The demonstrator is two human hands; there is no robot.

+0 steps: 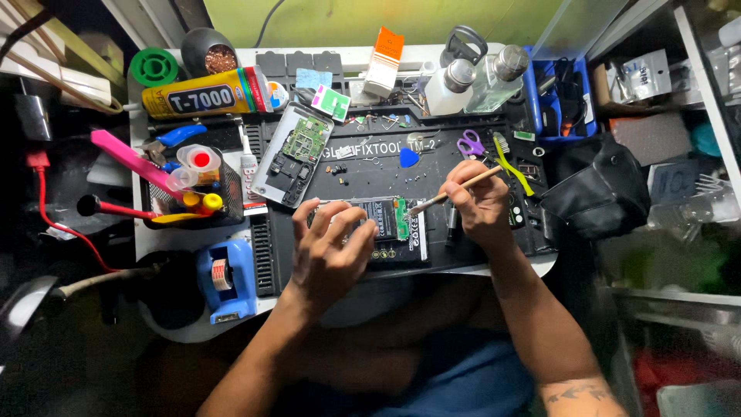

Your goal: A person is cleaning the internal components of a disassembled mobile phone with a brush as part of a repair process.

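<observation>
An opened phone (pixel 394 230) with a green circuit board and black battery lies on the dark work mat (pixel 370 166) near its front edge. My left hand (pixel 328 247) rests on the phone's left half and steadies it with spread fingers. A thin wooden-handled brush (pixel 455 190) is held in my right hand (pixel 480 205), its tip down on the green board at the phone's right side.
A second opened phone (pixel 293 154) lies at the mat's upper left. A yellow glue tube (pixel 208 96), a pen holder (pixel 189 189), a blue tape dispenser (pixel 224 278), purple scissors (pixel 469 144), a toothbrush (pixel 511 162), bottles (pixel 455 85) and a black pouch (pixel 598 197) crowd around.
</observation>
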